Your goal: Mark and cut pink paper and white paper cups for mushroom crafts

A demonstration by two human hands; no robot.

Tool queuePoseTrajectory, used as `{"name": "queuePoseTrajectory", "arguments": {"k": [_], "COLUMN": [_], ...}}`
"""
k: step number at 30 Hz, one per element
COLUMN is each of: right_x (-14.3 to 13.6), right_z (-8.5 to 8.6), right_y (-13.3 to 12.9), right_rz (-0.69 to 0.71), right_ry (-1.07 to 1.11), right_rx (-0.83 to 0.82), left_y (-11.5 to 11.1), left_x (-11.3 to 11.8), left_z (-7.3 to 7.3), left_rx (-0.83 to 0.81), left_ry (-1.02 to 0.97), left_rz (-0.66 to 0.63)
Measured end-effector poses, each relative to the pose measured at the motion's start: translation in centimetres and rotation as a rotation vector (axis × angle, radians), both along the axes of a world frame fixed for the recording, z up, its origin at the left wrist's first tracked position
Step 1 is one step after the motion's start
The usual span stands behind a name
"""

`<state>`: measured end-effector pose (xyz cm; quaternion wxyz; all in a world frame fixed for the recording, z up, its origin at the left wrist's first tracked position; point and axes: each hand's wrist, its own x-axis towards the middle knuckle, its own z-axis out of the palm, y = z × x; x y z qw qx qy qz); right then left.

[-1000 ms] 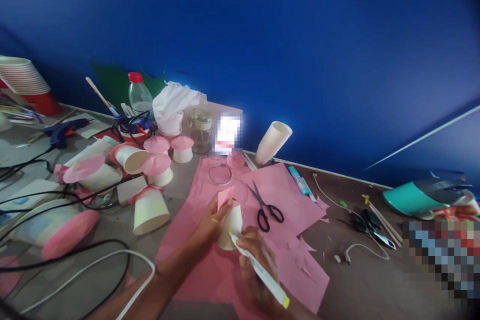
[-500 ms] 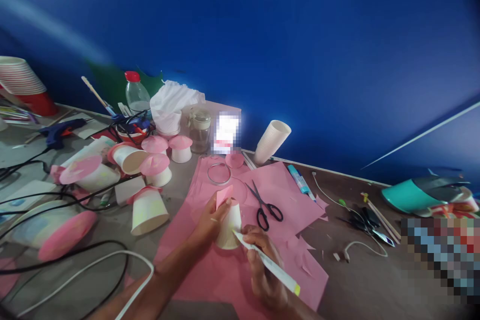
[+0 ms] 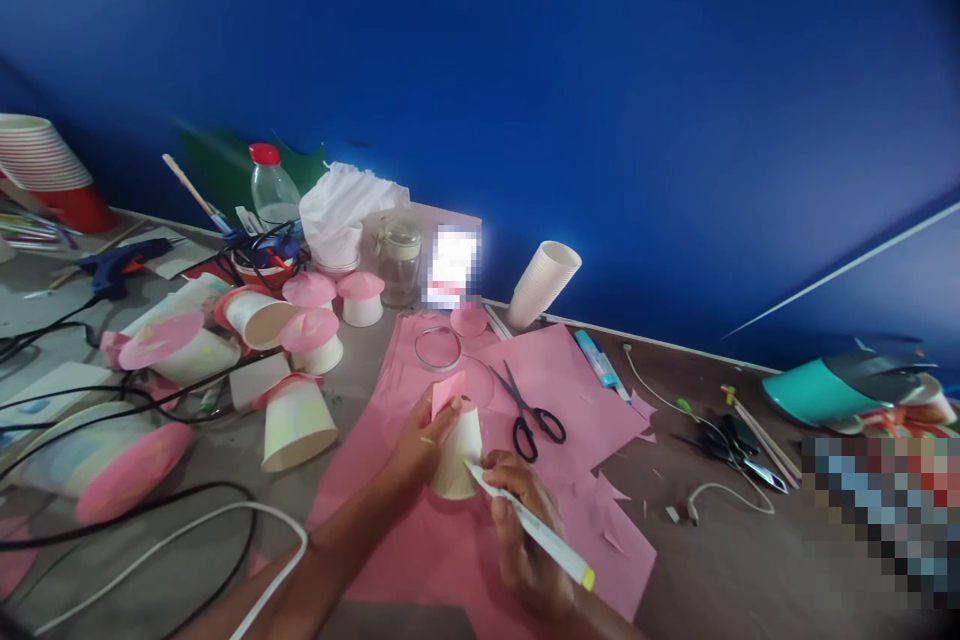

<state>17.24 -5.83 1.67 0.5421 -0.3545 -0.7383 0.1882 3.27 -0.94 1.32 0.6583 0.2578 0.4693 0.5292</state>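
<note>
Centrally, the left hand (image 3: 420, 438) gripped a paper cup (image 3: 459, 455) over pink sheets (image 3: 405, 550) on the bench (image 3: 727, 565), while the right hand (image 3: 525, 525) was wrapped around a marker (image 3: 553, 544), its tip at the cup's side.

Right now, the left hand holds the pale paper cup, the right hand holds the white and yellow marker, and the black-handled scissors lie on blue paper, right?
No: the head view shows the black-handled scissors on pink paper. The left hand does hold the pale paper cup, and the right hand the white and yellow marker.
</note>
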Motion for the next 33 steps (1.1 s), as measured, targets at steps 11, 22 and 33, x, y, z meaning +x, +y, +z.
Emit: {"name": "queuePoseTrajectory", "arguments": {"k": [11, 22, 33], "right_x": [0.0, -1.0, -1.6], "right_z": [-0.4, -0.7, -1.6], "right_y": [-0.6, -0.3, 0.1], "right_rz": [0.043, -0.061, -0.088], "right_ry": [0.089, 0.126, 0.169], "right_rx": [-0.092, -0.068, 0.036], "left_y": [-0.1, -0.3, -0.5], "left_x": [-0.2, -0.5, -0.7], "left_z": [-0.1, 0.2, 0.9], "left_rx": [-0.002, 0.028, 0.061], "left_ry": [-0.013, 0.060, 0.171], "left_rz": [-0.008, -0.014, -0.034]}}
